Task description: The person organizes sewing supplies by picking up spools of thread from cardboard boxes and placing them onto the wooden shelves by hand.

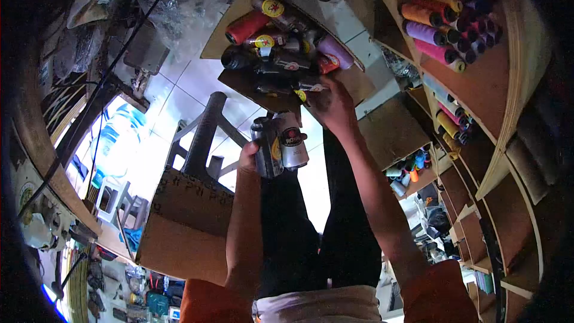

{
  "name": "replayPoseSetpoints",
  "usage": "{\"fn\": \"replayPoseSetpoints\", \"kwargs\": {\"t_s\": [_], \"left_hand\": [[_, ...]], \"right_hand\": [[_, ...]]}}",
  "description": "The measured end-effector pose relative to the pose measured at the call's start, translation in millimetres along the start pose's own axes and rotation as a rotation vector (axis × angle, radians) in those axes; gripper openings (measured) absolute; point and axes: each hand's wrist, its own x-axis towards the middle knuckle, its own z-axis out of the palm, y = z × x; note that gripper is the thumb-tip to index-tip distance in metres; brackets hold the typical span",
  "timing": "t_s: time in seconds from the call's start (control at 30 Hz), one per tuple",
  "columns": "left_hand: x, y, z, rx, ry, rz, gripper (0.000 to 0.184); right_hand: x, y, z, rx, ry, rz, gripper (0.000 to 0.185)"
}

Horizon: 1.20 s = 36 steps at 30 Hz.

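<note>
My left hand (249, 158) is wrapped around two thread spools held side by side. One is a dark thread spool (266, 147), and the other is a white-labelled thread spool (293, 143) with a dark printed patch. Further out, a cardboard box (353, 87) holds several thread spools, mostly black, with a red spool (247, 27) and a purple spool (336, 52) among them. My right hand (330, 104) is at the box's near side, its fingers closed on the end of a black thread spool (277, 87). Part of those fingers is in shadow.
Wooden shelving (472, 93) on the right carries stacked orange, purple and pink spools (433, 33). Below it sits another cardboard box (391, 131) near more spools. An open carton (185, 221) and a grey stool-like frame (206, 131) stand left. Clear plastic wrapping (191, 12) lies beyond.
</note>
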Motion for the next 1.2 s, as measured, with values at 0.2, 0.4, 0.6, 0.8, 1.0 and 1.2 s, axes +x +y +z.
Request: {"fn": "replayPoseSetpoints", "kwargs": {"t_s": [0.2, 0.4, 0.6, 0.8, 1.0, 1.2], "left_hand": [[-3, 20, -4, -0.121, -0.121, 0.031, 0.086], [2, 66, 18, 0.017, -0.13, 0.13, 0.092], [-6, 69, 33, -0.073, -0.165, 0.187, 0.093], [-19, 80, 12, 0.13, -0.078, 0.179, 0.09], [3, 86, 37, 0.085, -0.173, 0.367, 0.085], [27, 83, 32, -0.168, -0.123, 0.514, 0.068]], "right_hand": [[36, 53, 53, -0.632, -0.047, -0.3, 0.065], [43, -1, 26, -0.25, -0.189, -0.272, 0.074], [78, 10, 78, -0.521, 0.12, -0.325, 0.072], [79, 31, 82, -0.487, 0.08, -0.376, 0.065], [88, 28, 76, -0.486, 0.087, -0.42, 0.058], [91, 24, 66, -0.41, -0.049, -0.307, 0.063]]}}
